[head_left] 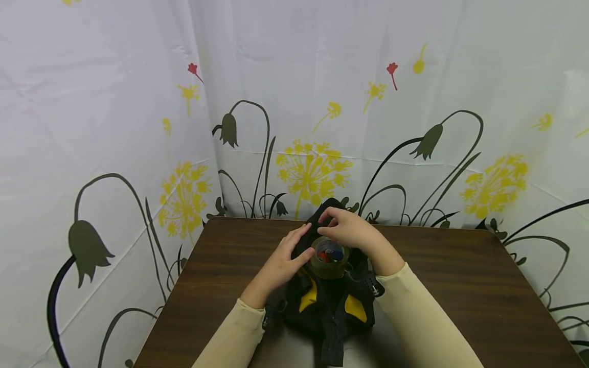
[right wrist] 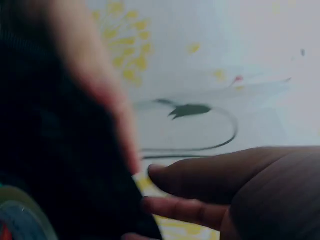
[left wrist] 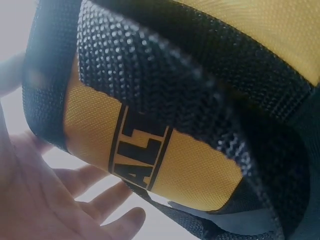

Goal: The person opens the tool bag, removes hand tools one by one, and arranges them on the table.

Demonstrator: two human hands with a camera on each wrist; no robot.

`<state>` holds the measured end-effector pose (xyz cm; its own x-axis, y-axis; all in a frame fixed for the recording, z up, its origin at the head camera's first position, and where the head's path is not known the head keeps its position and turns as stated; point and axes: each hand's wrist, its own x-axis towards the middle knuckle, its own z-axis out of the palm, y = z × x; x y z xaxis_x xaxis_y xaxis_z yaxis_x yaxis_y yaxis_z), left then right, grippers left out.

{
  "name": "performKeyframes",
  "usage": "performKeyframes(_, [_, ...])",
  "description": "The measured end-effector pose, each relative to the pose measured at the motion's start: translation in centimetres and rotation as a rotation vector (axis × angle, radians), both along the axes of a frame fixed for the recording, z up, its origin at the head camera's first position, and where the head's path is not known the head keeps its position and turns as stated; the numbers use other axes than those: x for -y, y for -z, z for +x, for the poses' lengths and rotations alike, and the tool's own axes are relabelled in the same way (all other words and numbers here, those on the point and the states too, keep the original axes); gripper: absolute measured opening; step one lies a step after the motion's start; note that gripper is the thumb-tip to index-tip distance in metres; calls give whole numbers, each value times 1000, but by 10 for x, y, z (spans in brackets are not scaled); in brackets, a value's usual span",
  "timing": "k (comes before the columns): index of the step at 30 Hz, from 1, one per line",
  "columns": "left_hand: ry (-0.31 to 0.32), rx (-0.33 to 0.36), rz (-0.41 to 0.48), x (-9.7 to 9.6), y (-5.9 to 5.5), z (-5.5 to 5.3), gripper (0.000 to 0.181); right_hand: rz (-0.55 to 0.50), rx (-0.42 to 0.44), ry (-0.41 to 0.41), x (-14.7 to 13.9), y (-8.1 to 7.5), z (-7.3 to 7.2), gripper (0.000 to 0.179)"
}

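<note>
A black and yellow tool bag with webbing straps stands in the middle of the table. Its raised black panel rises at the back. In the bag's top sits a roll of clear tape, with small red and blue items showing inside the ring. My left hand is alongside the bag with its fingers extended. The left wrist view shows a black strap across yellow fabric. Above the tape, my right hand has loosely bent fingers, its fingertips near the black panel and nothing visible between them.
The brown wooden table extends to both sides of the bag. A white curtain printed with flowers hangs behind it. A black strap trails toward the table's near side, and buckles hang at the bag's sides.
</note>
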<state>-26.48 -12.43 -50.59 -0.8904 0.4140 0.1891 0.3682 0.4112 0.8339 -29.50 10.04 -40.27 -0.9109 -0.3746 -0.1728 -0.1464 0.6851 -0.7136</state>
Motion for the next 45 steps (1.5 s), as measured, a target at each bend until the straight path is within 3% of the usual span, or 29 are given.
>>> performKeyframes(6, [5,6,3,2,1,0,66,245,-52,-39,11,24,-22,29])
performKeyframes(15, [9,2,13,1,1,0,68,430,-25,-57,17,48,-27,30])
performKeyframes(25, [8,-2,20,-1,1,0,70,466,-30,-57,19,64,-26,11])
performKeyframes(38, [18,39,16,-3,1,0,74,571,-72,-33,23,69,-30,9])
performKeyframes(45, [12,34,19,-3,2,1,74,562,-128,1,25,59,-22,17])
